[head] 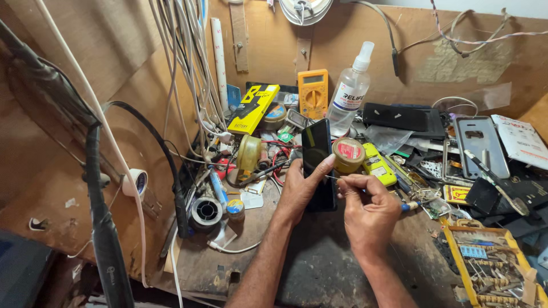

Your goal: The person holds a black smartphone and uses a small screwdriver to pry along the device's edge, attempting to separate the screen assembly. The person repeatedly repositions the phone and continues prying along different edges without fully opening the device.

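Head view: the left hand [297,188] holds a slim black glass-faced smartphone [317,162] upright above the cluttered wooden workbench [319,268], fingers wrapped behind it and thumb pressed on its right edge, while the right hand [368,205] pinches a thin metal pin-like tool [333,177] whose tip meets that edge. Judged light, rigid, smooth and breakable, the phone is best gripped by its long side edges, not its face. A small round yellow tin [348,155] stands just behind.

A phone [317,162] is held upright between the left hand [299,191] and right hand [368,208], with a round tin [348,155] just behind and a spray bottle [348,91] farther back.
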Demonstrator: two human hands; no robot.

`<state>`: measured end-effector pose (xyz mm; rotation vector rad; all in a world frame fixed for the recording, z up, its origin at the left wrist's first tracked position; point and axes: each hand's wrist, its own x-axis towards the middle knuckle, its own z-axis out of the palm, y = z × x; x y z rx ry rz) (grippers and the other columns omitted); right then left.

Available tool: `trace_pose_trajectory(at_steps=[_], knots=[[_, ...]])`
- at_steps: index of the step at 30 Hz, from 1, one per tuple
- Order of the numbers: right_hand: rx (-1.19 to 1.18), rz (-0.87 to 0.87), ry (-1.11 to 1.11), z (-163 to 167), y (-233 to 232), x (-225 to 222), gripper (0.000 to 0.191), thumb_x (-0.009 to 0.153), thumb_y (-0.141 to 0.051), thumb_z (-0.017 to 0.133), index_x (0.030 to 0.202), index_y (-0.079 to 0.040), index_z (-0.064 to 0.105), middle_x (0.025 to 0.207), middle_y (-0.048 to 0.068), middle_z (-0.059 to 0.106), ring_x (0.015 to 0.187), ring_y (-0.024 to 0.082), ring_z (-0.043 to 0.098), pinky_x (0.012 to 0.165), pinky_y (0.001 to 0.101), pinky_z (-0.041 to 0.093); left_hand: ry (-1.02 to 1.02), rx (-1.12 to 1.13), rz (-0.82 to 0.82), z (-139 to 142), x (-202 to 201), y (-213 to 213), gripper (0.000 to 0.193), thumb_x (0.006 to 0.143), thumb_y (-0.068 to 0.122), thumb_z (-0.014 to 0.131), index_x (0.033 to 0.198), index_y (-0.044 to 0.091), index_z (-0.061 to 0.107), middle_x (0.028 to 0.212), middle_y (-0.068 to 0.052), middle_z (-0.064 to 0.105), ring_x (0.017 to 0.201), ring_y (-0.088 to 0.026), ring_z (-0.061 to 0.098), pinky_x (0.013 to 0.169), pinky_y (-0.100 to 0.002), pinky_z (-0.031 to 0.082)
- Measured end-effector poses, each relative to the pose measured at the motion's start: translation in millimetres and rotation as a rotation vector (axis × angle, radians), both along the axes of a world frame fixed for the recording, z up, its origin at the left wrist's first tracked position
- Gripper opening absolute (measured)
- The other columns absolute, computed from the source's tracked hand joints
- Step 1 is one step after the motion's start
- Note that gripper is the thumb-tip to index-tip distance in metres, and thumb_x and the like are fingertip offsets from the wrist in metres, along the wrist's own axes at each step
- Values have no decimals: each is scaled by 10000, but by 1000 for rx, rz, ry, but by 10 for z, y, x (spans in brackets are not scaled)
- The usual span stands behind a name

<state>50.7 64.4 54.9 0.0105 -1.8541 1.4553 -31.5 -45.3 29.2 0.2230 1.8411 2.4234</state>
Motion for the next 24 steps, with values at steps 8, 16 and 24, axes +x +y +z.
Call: trace_pose_trajectory(at_steps=[8, 16, 24], knots=[[-76, 65, -80, -59, 130, -65, 30, 919, 11, 748, 932, 8, 721, 813, 12, 720, 707, 50, 641, 660, 206, 532, 7, -47, -10, 72, 22, 22, 544, 782, 475, 837, 985, -6, 685, 854, -45, 715, 713, -96, 661, 629, -253, 542], [-404, 2, -80, -255, 207, 36, 57, 911, 6, 735, 950, 29, 701, 847, 67, 731, 718, 102, 674, 687, 246, 573, 10, -302, 99, 166, 90, 138, 674, 644, 485, 894, 1050, -5, 674, 941, -114, 781, 827, -176, 762, 732, -325, 610], [-360, -14, -156, -94, 981, 102, 82, 956, -29, 711, 989, 39, 680, 852, 111, 721, 678, 142, 683, 632, 276, 593, 74, -443, 161, 140, 106, 219, 682, 623, 487, 895, 1051, -2, 690, 968, -148, 791, 889, -236, 780, 792, -377, 600]])
